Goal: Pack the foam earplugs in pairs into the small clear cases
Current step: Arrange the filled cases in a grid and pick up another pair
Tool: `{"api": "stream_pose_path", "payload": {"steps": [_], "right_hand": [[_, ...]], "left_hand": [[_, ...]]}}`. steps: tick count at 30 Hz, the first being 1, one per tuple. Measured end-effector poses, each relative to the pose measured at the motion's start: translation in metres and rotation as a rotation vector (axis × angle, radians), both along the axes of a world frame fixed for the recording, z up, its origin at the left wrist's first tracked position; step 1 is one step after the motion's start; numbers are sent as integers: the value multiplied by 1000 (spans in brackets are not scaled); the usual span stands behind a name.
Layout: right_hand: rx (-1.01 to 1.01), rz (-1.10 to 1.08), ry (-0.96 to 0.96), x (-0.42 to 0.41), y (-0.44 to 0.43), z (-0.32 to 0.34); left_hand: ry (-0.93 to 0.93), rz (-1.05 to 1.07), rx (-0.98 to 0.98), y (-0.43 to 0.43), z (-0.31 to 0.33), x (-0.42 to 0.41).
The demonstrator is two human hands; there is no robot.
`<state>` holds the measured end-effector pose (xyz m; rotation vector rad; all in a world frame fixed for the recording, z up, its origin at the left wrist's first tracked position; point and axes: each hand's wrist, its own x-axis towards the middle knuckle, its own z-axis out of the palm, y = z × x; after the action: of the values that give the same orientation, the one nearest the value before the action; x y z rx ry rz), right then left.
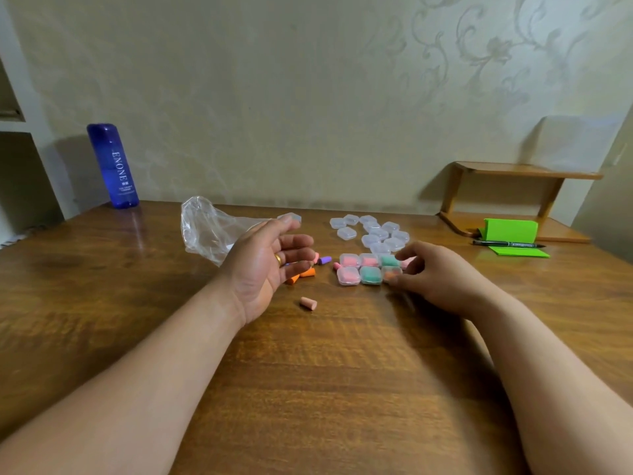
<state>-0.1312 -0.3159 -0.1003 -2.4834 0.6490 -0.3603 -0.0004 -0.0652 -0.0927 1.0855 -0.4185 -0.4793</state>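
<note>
The left hand [263, 272] is hovering over the wooden table [102, 303] with its palm turned inward and its fingers loosely spread, holding nothing. A gold ring [278, 259] is sitting on one finger. The right hand [442, 279] is arching palm-down with curled fingers. Its fingertips are showing blurred at the orange-filled case [391, 274], so I cannot tell if they are pinching it or only touching it.

This case is lying at the corner of a block of six filled cases [359, 268], in two rows of three, between the hands. At 12 o'clock from the block, a cluster of empty clear cases [373, 231] is lying. At 9 o'clock, a purple earplug [324, 260] and an orange earplug [308, 272] are lying by the left fingers. At 7 o'clock, a pink earplug [308, 303] is lying alone.

A crumpled plastic bag [209, 231] is lying at 11 o'clock from the left hand, and a blue bottle [113, 166] is standing upright further back.
</note>
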Motion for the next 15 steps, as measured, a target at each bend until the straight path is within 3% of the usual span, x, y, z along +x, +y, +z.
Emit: {"api": "stream_pose_path", "payload": {"steps": [10,15], "right_hand": [[-142,-165,-169,28,6,7],[-295,-225,2,71,-1,28]], "left_hand": [[-2,72,0,-2,0,8],[-9,81,0,-3,-1,9]]}}
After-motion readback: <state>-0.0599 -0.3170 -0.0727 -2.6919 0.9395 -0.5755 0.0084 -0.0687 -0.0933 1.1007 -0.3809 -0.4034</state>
